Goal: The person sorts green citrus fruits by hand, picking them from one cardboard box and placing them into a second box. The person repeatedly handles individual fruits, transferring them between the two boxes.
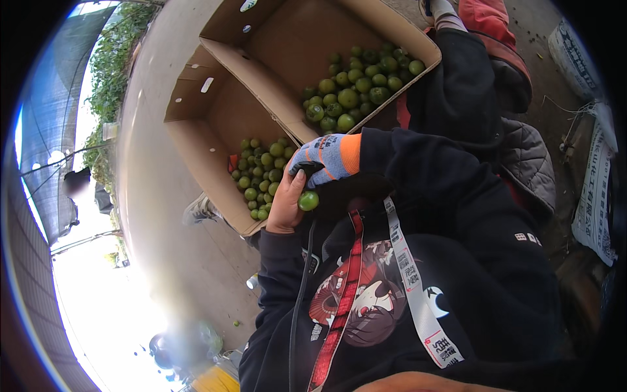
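My left hand point(286, 201), bare below a dark sleeve, is before my lap with its thumb up. A small round green fruit point(308, 201) rests against its palm side; the fingers under it are hidden. Touching that thumb from above is my right hand point(323, 159), in a blue-grey knit glove with an orange cuff and black palm. Its fingers are curled, and whether they hold anything is hidden. Beyond the hands stand two open cardboard boxes. Green fruits point(259, 171) lie in the left box point(196, 142); more green fruits point(360, 85) fill a corner of the right box point(289, 29).
A dark cable point(298, 294) and a red strap point(345, 304) hang down my front. My shoe point(201, 208) shows beside the left box. Printed white sacks point(595, 191) lie at right, near a grey quilted cloth point(529, 161). One loose green fruit point(236, 323) is on the floor.
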